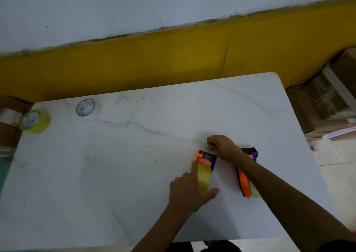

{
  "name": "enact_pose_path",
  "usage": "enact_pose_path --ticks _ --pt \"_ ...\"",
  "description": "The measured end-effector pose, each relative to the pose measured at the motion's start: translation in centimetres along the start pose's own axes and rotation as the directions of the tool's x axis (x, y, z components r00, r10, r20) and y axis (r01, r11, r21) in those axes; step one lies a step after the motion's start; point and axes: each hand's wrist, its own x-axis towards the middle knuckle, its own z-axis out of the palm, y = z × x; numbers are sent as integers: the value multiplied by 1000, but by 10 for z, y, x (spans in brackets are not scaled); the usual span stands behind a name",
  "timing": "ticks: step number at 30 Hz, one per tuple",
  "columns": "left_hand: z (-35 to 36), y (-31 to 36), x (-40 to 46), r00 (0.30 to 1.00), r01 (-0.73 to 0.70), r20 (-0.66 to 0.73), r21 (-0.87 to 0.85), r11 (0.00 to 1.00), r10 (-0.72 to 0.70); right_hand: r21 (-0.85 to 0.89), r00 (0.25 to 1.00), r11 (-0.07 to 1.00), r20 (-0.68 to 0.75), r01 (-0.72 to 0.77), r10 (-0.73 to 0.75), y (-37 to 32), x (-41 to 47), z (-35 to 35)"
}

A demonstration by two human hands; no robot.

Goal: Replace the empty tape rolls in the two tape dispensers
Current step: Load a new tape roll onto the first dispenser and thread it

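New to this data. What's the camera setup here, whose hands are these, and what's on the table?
There is no robot: a person works with bare hands, and the single picture comes from a wide-angle camera on their head, looking down. On the white table two orange and purple tape dispensers lie side by side. The left hand grips the yellow tape roll in the left dispenser. The right hand is closed at that dispenser's front end, apparently handling the tape there. The right dispenser lies partly under the right forearm. Two more rolls sit at the table's far left: a yellowish one at the corner and a pale one beside it.
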Motion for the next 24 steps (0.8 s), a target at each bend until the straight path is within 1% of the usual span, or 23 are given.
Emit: enact_pose_path --ticks 4,7,12,14,16,18,21,24 --pt "-3 4 2 999 36 -13 -4 999 -36 6 998 998 10 -61 61 1 5 -3" --pt "-4 6 1 998 56 7 7 998 -56 7 995 995 5 -104 104 4 9 -10" --pt "-5 7 0 996 78 37 9 997 -78 16 991 991 -13 -132 132 5 14 -15" --pt "-7 6 1 996 61 68 8 998 -61 15 991 991 -17 -130 131 3 16 -11" --pt "-9 2 2 994 59 97 -62 996 -53 20 994 994 -30 -108 108 1 19 -10" --pt "-9 -1 3 994 69 96 -151 986 -54 32 994 996 -66 -86 88 -1 22 -14" --pt "-6 1 1 996 58 74 -131 990 -48 46 995 997 -73 -62 65 -4 24 -13" --pt "-4 4 -4 996 64 68 -142 988 -55 37 994 997 -73 -74 77 -5 25 -3"
